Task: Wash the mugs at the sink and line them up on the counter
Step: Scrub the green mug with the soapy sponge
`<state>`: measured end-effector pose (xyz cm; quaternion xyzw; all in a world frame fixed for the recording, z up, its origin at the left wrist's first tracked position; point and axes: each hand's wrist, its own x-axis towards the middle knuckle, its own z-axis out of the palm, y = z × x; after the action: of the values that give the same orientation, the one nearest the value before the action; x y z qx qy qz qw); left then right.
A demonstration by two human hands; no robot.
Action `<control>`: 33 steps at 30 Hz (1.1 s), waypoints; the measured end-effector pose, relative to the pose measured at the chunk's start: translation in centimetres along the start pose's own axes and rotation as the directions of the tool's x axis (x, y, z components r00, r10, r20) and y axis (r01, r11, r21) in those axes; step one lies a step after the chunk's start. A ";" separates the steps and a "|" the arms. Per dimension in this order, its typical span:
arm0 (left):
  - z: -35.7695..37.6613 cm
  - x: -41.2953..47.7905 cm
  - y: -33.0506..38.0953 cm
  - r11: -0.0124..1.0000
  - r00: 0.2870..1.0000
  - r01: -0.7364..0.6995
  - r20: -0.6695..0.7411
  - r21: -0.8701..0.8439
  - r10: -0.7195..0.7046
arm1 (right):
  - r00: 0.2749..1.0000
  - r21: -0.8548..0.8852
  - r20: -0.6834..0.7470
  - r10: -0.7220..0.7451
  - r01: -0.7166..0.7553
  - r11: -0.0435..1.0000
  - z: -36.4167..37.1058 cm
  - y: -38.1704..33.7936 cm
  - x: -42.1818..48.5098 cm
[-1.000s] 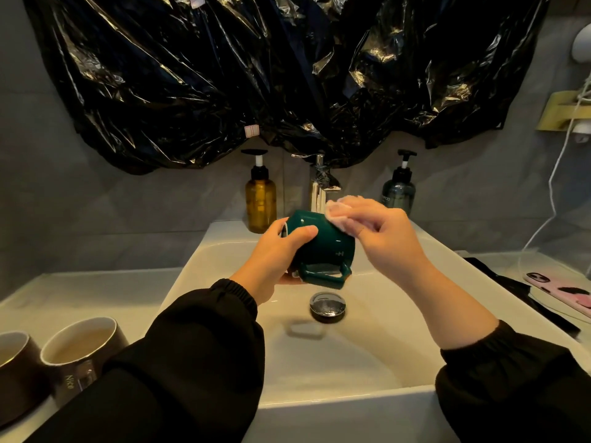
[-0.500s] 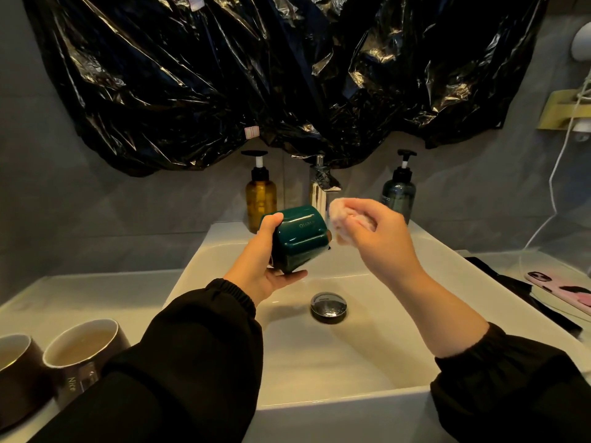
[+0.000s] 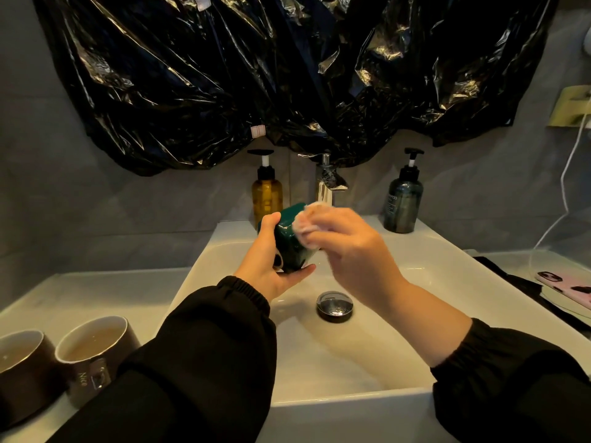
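The left hand grips the wet, slippery, breakable green mug around its body; the right hand pinches a soft sponge against it.

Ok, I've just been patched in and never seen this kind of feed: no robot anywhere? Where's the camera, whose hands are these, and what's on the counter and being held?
There is no robot: a person works with bare hands, and the single view comes from a camera worn on their head, looking down over a white sink. The left hand grips a dark green mug, tilted above the basin. The right hand holds what looks like a pale sponge against it. On the counter to the left stand a brown mug marked Nice and a second brown mug, both holding cloudy liquid. Behind the basin are an amber pump bottle, the faucet and a dark pump bottle. A pink-cased phone lies at the far right.
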<state>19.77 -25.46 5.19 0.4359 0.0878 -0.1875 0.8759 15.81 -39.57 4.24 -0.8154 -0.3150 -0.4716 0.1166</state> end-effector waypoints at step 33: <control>0.9 0.7 -1.7 0.864 0.882 -0.461 0.210 0.201 0.422 | 0.259 0.700 0.638 0.725 -0.587 -0.406 -2.0 0.1 2.1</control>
<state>19.73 -27.29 4.31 0.5328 -0.1086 -0.0252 0.8389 15.22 -39.76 7.11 -0.5370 0.0568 -0.0509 0.8401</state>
